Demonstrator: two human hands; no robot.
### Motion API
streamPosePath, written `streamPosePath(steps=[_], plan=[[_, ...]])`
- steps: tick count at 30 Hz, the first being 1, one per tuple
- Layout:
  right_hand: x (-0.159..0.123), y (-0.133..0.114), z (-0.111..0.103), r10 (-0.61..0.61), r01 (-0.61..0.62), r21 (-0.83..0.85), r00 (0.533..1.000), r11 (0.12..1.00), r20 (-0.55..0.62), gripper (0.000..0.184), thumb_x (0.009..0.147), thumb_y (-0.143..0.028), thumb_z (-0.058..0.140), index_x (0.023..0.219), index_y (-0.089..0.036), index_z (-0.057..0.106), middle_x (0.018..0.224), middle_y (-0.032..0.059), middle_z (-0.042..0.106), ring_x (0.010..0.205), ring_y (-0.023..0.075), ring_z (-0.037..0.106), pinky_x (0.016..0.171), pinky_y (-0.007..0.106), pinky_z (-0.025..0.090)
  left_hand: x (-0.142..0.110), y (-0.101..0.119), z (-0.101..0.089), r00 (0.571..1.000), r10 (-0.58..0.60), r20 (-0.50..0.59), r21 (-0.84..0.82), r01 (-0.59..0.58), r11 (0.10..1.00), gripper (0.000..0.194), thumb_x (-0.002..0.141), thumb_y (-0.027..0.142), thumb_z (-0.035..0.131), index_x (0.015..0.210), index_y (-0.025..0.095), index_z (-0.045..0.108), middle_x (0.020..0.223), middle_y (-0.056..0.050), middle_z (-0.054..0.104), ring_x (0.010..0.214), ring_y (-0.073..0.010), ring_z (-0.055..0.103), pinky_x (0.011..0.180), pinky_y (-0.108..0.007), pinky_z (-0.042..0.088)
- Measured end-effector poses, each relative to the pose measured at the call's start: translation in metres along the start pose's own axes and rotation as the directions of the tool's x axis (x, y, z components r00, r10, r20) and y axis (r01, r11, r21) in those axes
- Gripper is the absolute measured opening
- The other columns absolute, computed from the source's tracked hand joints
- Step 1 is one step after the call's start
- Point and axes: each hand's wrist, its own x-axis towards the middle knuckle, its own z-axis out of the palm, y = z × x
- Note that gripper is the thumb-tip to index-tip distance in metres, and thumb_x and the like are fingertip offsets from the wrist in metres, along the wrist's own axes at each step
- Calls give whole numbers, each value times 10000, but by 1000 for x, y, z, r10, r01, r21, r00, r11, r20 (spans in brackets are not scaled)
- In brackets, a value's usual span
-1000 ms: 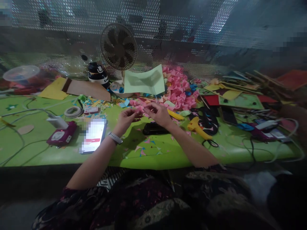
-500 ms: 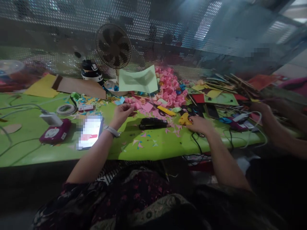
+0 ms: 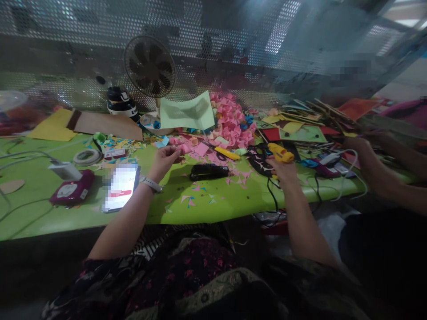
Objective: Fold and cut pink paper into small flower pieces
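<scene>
My right hand (image 3: 283,172) is closed around a yellow glue gun (image 3: 280,153), raised just over the table at a black cut-out piece (image 3: 259,161). A dark cord hangs down below that hand. My left hand (image 3: 164,162), a pale band on its wrist, has its fingertips pinched together beside pink paper pieces (image 3: 184,148). Whether it grips one of them I cannot make out. Between the hands lies a black stapler (image 3: 209,171). Behind it are yellow-handled scissors (image 3: 227,153) and a heap of folded pink paper (image 3: 231,122).
A lit phone (image 3: 122,186) lies by my left forearm, with a purple power box (image 3: 71,189) and cables farther left. A fan (image 3: 150,66) and a pale green sheet (image 3: 187,112) stand behind. At right are stacked cards (image 3: 303,133) and another person's arm (image 3: 376,173).
My right hand has lifted and turned the yellow glue gun, moving it right and uncovering more of the black cut-out. My left hand keeps its pinch. The whole view has shifted slightly.
</scene>
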Motion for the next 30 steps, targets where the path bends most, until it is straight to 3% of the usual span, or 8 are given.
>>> streamPosePath(steps=[2, 4, 6, 8, 15, 19, 24, 30], plan=[[-4, -8, 2, 76, -82, 174, 996, 981, 39, 291, 664, -421, 643, 844, -199, 590, 758, 42, 641, 598, 144, 555, 457, 246, 394, 0, 0, 0, 1000, -3, -6, -11, 2, 1000, 502, 543, 531, 905, 747, 129, 684, 697, -32, 711, 617, -136, 690, 661, -278, 600], [-10, -23, 5, 104, -159, 377, 981, 912, 164, 314, 582, -400, 710, 794, -199, 599, 712, 14, 640, 541, 113, 525, 419, 218, 348, 0, 1, 1, 1000, 0, -16, -22, 0, 1000, 518, 523, 539, 910, 743, 126, 686, 694, -33, 709, 622, -139, 693, 681, -288, 604], [-17, -42, 9, 62, -254, 552, 938, 794, 341, 347, 511, -366, 766, 769, -190, 614, 695, 4, 651, 517, 92, 506, 401, 198, 311, 0, 1, 1, 1000, 9, -19, -25, -10, 1000, 541, 501, 558, 909, 742, 126, 692, 694, -37, 713, 622, -140, 691, 693, -295, 604], [-21, -63, 16, 10, -287, 616, 911, 733, 413, 350, 493, -337, 796, 755, -188, 616, 680, -6, 657, 507, 78, 498, 400, 184, 303, -1, 2, 2, 1000, 21, -13, -31, -22, 999, 556, 492, 570, 907, 754, 125, 701, 692, -40, 717, 626, -139, 688, 710, -301, 603], [-29, -139, 60, -168, -305, 611, 787, 730, 593, 395, 533, -419, 884, 729, -179, 639, 624, -28, 620, 445, 46, 426, 380, 191, 300, -3, 3, 5, 995, 47, -84, -61, -52, 997, 516, 463, 494, 930, 740, 124, 700, 668, -28, 718, 635, -133, 679, 707, -297, 582], [-41, -167, 86, -214, -217, 512, 724, 831, 655, 424, 533, -475, 898, 705, -194, 631, 517, -63, 522, 418, 50, 380, 369, 204, 260, -3, 1, 3, 994, 56, -91, -34, -59, 998, 435, 527, 464, 905, 715, 128, 703, 649, -29, 716, 604, -118, 653, 662, -273, 555], [-51, -178, 99, -290, -80, 466, 688, 881, 666, 414, 570, -537, 870, 745, -223, 665, 486, -71, 494, 444, 82, 430, 427, 236, 373, -2, -1, 2, 996, 27, -85, -31, -29, 999, 384, 587, 413, 884, 772, 123, 713, 692, -46, 731, 639, -133, 678, 697, -295, 572], [-50, -167, 107, -302, -62, 489, 718, 870, 628, 430, 599, -495, 866, 913, -227, 746, 817, 26, 756, 846, 222, 716, 767, 346, 603, -4, -1, 3, 998, 2, -69, -64, -6, 998, 412, 575, 409, 900, 792, 114, 712, 711, -40, 736, 657, -129, 689, 706, -286, 576]])
